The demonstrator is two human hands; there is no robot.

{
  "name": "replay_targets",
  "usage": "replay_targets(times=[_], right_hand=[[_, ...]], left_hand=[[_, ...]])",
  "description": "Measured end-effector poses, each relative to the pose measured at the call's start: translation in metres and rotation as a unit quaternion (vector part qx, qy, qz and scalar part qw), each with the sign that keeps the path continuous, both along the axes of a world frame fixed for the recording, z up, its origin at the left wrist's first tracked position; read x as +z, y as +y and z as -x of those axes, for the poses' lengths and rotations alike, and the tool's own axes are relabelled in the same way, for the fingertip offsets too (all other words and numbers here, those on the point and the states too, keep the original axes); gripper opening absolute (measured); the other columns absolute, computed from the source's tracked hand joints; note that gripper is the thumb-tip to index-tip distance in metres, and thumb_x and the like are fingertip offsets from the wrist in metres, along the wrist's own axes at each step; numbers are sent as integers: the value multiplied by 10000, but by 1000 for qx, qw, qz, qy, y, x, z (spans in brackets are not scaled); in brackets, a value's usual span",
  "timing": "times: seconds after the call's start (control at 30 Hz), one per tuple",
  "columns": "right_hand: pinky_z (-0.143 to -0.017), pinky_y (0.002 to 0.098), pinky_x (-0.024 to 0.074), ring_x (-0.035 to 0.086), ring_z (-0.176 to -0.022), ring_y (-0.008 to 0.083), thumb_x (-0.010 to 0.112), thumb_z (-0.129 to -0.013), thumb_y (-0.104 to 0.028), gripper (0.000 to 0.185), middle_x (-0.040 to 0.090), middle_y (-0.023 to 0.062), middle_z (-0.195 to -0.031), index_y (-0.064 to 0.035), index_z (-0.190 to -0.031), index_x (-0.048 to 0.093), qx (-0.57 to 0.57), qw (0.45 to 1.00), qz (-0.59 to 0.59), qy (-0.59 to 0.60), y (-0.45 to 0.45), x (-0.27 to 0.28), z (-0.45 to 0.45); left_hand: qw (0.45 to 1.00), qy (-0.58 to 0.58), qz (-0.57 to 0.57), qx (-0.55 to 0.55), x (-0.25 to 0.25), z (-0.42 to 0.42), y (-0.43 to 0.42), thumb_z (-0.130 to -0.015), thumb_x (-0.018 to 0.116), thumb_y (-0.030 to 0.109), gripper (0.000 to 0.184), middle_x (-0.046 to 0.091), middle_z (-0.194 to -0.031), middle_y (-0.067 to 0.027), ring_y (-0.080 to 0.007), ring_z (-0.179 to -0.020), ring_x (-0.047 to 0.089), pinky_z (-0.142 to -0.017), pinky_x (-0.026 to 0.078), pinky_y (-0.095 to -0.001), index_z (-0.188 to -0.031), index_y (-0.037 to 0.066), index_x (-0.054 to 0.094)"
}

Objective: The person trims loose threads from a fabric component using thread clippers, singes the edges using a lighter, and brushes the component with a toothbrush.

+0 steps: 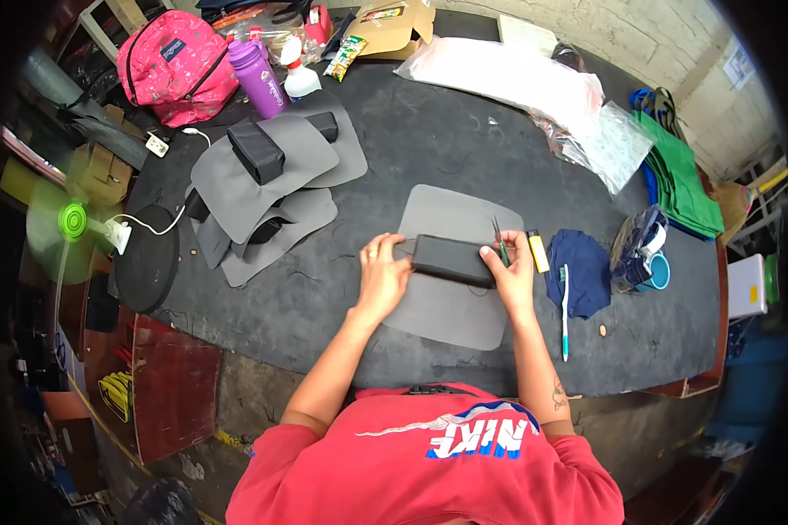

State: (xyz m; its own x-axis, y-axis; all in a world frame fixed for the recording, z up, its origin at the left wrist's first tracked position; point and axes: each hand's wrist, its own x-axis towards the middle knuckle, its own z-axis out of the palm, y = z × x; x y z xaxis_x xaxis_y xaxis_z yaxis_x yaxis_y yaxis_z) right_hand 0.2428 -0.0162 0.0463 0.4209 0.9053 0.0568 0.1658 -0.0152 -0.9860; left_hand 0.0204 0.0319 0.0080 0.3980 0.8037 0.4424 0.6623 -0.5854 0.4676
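Note:
In front of me a grey flat panel (455, 308) lies on the dark table, with a black box-shaped pouch (451, 259) across its middle. My left hand (383, 273) is at the pouch's left end, fingers curled and closed against it; a thin dark line, perhaps thread, shows by the fingertips. My right hand (515, 269) grips small thread snips (503, 249) with green handles, blades pointing up and away. The right thumb rests on the pouch's right end. Loose thread shows below the pouch near its right side.
Similar grey panels with black pouches (267, 171) are piled at left. To the right lie a yellow lighter (537, 252), a toothbrush (565, 315), navy cloth (580, 276) and a blue cup (657, 272). A green fan (73, 221) spins at far left; a purple bottle (258, 80) stands behind.

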Motion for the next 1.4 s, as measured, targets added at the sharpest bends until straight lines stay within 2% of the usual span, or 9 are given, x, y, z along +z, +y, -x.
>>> replay_targets(times=[0.1,0.27,0.4,0.47,0.6,0.67,0.7,0.87,1.4], right_hand=[[-904,270,417,529,-979,139,709,-785,-13,350,545,58,-1026,-21,-1074,512,-4,999,-20,-45,7,-18,-9],[-909,253,408,502,-1004,133,703,-756,21,409,540,38,-1044,-38,-1114,516,32,997,-9,67,7,-33,-18],[-901,245,412,496,-998,113,697,-731,59,420,545,22,-1055,-49,-1104,537,63,989,-4,134,3,-35,-21],[-897,245,414,502,-984,109,695,-722,71,407,553,18,-1042,-50,-1084,553,79,986,-7,148,0,-34,-25],[-771,256,466,569,-864,105,771,-708,10,343,647,18,-968,-21,-1009,609,232,968,61,76,-15,-9,-38],[-744,290,484,627,-819,140,796,-727,-130,371,677,82,-864,-11,-1026,612,236,957,115,-128,-14,7,-44],[-744,290,484,627,-819,140,796,-727,-130,371,677,82,-864,-11,-1026,612,234,957,115,-126,-12,18,-43],[-757,410,504,661,-852,342,766,-751,-317,440,675,199,-869,-14,-1032,614,192,901,168,-350,17,64,-4],[-720,390,446,566,-818,269,745,-727,-159,268,560,69,-867,-67,-949,626,74,896,-94,-428,-2,-3,50]], left_hand=[[1000,27,-10,-8,-12,-7,1,-714,652,-2,78,571,-1203,-101,-311,-1172,466,-986,340,-444,-768,37,693],[980,-171,70,80,-6,-16,14,-656,677,-7,285,582,-1120,-75,-298,-1112,492,-981,355,-430,-928,76,674],[995,20,53,85,7,-20,18,-613,735,32,365,576,-1093,-67,-296,-1091,493,-902,397,-404,-967,93,665],[995,10,51,90,2,-22,20,-612,748,30,307,595,-1100,-63,-294,-1098,500,-892,401,-406,-907,68,673],[995,-64,1,72,-10,-24,13,-662,725,8,150,646,-1047,-56,-290,-1076,544,-874,413,-410,-798,43,675],[994,-81,-25,62,-14,-25,10,-684,715,3,100,661,-1026,-55,-286,-1064,560,-864,419,-408,-767,37,672],[995,-80,-34,47,-17,-25,9,-704,710,9,79,662,-1004,-55,-281,-1062,565,-853,424,-403,-762,35,663],[998,-40,-34,33,-17,-29,1,-770,650,14,74,606,-1037,-99,-293,-1055,547,-879,406,-414,-835,15,614],[958,-198,171,119,0,-19,-8,-837,628,51,16,597,-1090,-99,-265,-1024,520,-920,386,-358,-847,38,624]])
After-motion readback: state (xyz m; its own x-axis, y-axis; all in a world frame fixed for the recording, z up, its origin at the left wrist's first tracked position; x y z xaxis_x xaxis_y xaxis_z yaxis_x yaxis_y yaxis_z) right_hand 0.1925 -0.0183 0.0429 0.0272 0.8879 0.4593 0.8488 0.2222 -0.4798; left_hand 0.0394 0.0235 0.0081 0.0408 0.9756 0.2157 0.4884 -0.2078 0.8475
